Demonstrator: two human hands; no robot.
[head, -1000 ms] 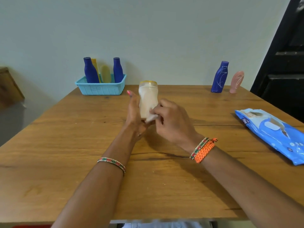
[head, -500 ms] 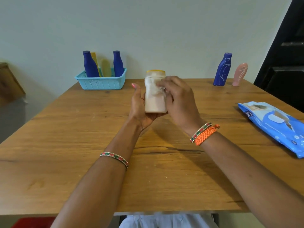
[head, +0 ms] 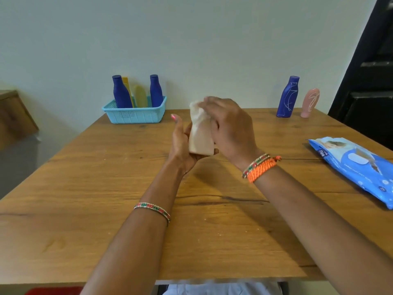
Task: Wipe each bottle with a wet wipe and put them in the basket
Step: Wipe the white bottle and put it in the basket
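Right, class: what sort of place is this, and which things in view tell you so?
Probably a room in a home, though I can't be sure: a plain wooden table against a bare painted wall, with a pack of wet wipes and toiletry-style bottles in a small plastic basket.

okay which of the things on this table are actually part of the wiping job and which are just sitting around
Part of the job:
cream bottle, held in the left hand
wet wipe, pressed on its top by the right hand
blue basket with four bottles inside
blue bottle and pink bottle, waiting at the far right
wipes pack

Just lying about:
wooden board beyond the table's left edge
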